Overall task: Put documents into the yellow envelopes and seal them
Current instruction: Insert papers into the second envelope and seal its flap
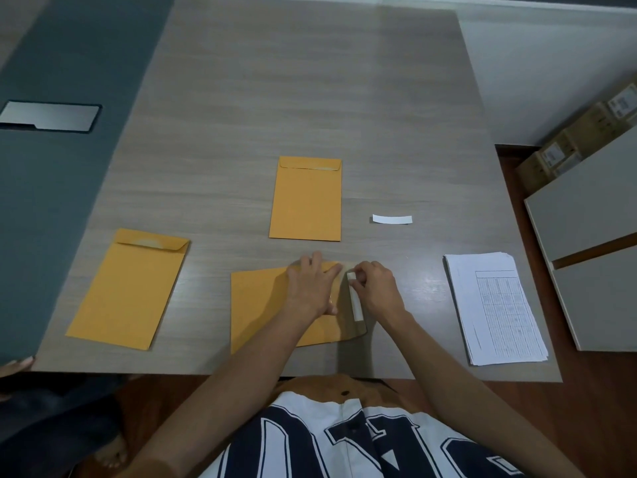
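Near the front edge of the wooden table (241,98), a yellow envelope (258,305) lies sideways, its flap end pointing right. The left hand (312,288) lies flat on it, fingers spread and pressing the paper down. The right hand (375,288) is just beside it at the flap, thumb and fingertips pinched together on the top end of a white strip (355,301) that runs along the flap's edge. The envelope's lower corner sits close to the table's front edge, with only a narrow band of bare wood between.

Two more envelopes lie on the table. One (306,199) rests upright behind the hands, near the middle, flap folded down at its far end. The other (129,288) lies to the left, tilted, its lower corner near the front edge and its flap also down. Both are well apart from the one under the hands.

A loose white strip (392,219) lies alone to the right of the middle envelope. A stack of printed sheets (496,308) sits near the table's right edge, its bottom close to the front edge.

The far half of the table is bare wood. Open wood also lies between the right hand and the sheets, and between the left envelope and the one being held. Cardboard boxes (582,132) stand on the floor past the right edge.
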The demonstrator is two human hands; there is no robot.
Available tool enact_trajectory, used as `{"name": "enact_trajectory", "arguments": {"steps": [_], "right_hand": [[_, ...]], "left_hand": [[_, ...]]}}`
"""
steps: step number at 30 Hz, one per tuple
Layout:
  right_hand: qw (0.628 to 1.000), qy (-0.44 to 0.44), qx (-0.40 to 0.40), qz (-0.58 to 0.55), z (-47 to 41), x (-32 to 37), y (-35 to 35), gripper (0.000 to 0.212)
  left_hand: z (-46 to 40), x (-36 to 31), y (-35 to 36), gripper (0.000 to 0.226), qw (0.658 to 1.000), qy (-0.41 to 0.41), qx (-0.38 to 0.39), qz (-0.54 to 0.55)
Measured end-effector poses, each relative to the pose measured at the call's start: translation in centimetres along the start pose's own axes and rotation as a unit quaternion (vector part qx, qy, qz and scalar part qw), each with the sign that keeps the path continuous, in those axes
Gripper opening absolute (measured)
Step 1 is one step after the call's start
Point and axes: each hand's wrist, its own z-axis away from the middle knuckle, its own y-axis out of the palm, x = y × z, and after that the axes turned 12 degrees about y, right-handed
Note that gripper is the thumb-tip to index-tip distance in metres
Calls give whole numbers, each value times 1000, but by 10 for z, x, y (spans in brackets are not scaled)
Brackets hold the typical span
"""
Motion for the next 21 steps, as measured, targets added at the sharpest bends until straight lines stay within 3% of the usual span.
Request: {"name": "enact_trajectory", "arguments": {"steps": [9, 21], "right_hand": [[1000, 12, -6, -13, -8, 0, 5, 15], [996, 53, 51, -59, -24, -2, 2, 10]], "left_hand": [[-2, -1, 1, 95, 1000, -7, 7, -3], [-1, 0, 0, 98, 1000, -5, 10, -13]]}}
